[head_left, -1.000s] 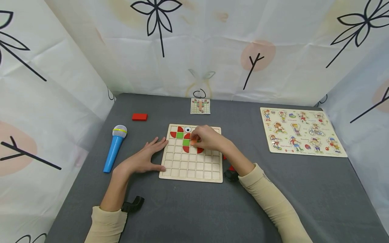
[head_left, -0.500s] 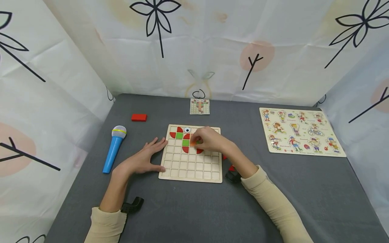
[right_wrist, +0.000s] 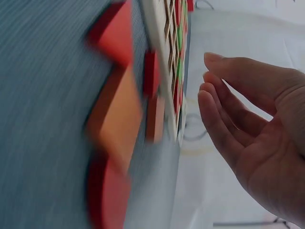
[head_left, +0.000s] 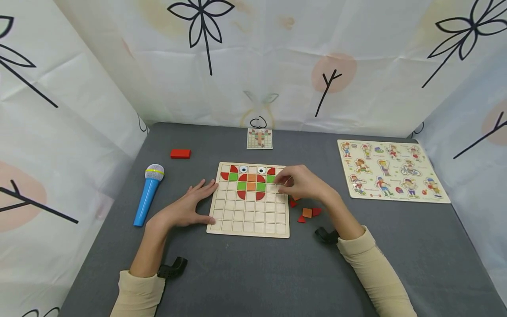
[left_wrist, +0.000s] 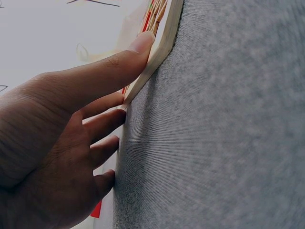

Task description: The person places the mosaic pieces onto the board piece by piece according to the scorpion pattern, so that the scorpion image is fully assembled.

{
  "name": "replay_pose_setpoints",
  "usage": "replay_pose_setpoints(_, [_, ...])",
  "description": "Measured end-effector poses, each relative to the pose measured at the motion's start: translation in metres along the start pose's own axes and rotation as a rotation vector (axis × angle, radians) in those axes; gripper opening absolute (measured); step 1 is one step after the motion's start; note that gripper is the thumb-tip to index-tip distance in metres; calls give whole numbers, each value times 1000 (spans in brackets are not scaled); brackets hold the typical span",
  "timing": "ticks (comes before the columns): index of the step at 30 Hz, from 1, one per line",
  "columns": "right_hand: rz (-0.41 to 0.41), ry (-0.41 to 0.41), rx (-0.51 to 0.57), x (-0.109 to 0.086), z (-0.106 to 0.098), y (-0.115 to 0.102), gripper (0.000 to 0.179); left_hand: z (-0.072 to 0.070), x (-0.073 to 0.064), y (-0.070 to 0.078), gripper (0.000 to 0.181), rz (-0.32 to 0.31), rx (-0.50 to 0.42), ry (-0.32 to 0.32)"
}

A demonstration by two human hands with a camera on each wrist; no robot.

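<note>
A wooden grid board [head_left: 269,218] lies on the grey table, with red, green and orange pieces and two eye pieces set in its upper cells. At its left side rests my left hand [head_left: 184,207], fingers spread. The left wrist view shows the thumb [left_wrist: 143,43] on the board's rim [left_wrist: 167,36]. Above the board's right edge hovers my right hand [head_left: 303,182]. In the right wrist view its fingers [right_wrist: 214,114] are loosely bent and nothing shows between them. Below that hand lie loose pieces: an orange square [head_left: 306,213], a red rounded piece [head_left: 316,211] and red triangles [head_left: 302,219].
A small pattern card [head_left: 259,139] lies behind the board. To the left are a red block [head_left: 180,153] and a blue toy microphone [head_left: 148,196]. A board with printed children [head_left: 392,171] occupies the back right. A patterned cloth [head_left: 253,66] hangs around the table.
My right hand has left the orange piece in the grid and moved right, beyond the board's edge. The right-side cells and several loose pieces are uncovered. My left hand has stayed put.
</note>
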State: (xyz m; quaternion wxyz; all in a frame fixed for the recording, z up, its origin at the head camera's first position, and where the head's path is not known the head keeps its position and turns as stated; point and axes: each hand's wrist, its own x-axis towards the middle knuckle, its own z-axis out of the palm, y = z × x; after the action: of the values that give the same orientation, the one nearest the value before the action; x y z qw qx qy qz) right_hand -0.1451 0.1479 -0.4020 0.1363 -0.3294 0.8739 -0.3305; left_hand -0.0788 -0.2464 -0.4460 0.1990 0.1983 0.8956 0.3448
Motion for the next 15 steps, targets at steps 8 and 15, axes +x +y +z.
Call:
replay_pose_setpoints(8, [79,-88,-14,-29,-13,28,28,0,1,6,112,-66,49,-16])
replay_pose_setpoints(15, [55,-107,-63,-36,-13,40,24,1,1,4,112,-33,21,-6])
